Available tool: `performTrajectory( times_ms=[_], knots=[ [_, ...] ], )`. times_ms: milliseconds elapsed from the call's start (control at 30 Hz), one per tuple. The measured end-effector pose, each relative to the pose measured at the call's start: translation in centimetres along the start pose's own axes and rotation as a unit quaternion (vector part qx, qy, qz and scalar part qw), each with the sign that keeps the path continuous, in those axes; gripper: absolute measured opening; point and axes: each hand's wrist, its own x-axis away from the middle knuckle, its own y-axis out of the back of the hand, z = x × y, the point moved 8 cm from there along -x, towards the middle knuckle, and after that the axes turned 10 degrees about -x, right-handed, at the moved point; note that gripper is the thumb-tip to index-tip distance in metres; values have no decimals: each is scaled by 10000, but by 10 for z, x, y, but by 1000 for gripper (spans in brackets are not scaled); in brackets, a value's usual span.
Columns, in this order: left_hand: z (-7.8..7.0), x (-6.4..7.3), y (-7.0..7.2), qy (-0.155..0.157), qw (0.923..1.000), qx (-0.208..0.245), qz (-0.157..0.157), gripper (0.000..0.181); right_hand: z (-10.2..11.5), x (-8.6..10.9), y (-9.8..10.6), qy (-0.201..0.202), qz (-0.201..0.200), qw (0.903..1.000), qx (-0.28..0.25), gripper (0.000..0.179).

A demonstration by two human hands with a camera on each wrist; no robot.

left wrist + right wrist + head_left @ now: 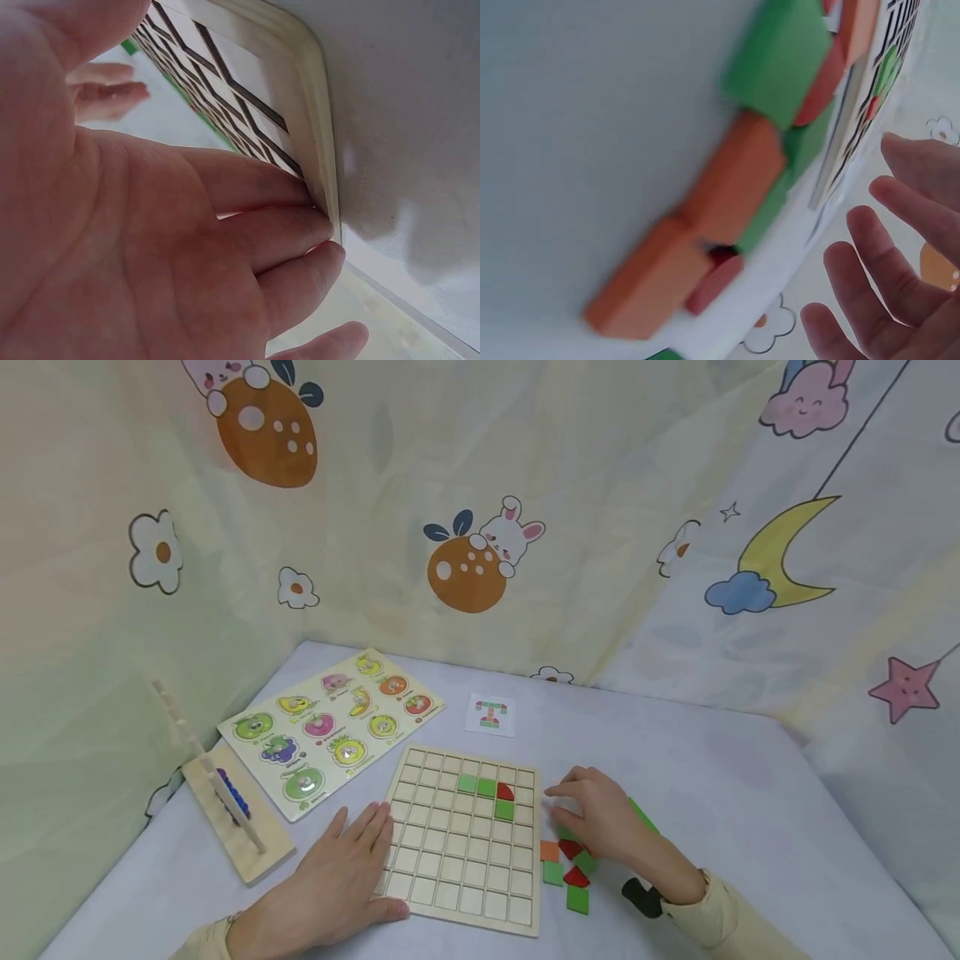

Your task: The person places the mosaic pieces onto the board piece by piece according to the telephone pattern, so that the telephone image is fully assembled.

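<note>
A wooden grid board (438, 864) lies in front of me. Three green square tiles (486, 787) and one red rounded tile (506, 792) sit in its upper cells. My left hand (322, 885) rests flat against the board's left edge, fingers straight; in the left wrist view the fingertips touch the frame (319, 97). To the right of the board my right hand (603, 818) hovers over loose tiles, its fingers spread and empty in the right wrist view. Those include green tiles (577, 899), red tiles (576, 877) and orange tiles (735, 187), some hidden under the hand.
Behind the grid board lies a small card (491, 727) with a T-shaped tile pattern. A fruit puzzle board (300, 735) is at the back left. Beside it stands a wooden base (266, 857) with an upright rod and blue beads. Printed fabric (600, 568) hangs around the table.
</note>
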Motion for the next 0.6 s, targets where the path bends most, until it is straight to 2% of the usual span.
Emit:
performTrajectory(
  times_ms=[67,267,333,600],
  knots=[
    [0,0,0,19,10000,4,25,110,-5,4,1,-90,76,9999,40,26],
    [0,0,1,15,10000,33,30,111,-10,16,0,204,305,9992,132,25],
    [-1,1,1,16,10000,24,40,110,-11,19,0,175,370,9991,87,23],
    [0,0,1,72,10000,12,55,110,-10,21,-3,376,391,9981,280,20]
  ],
)
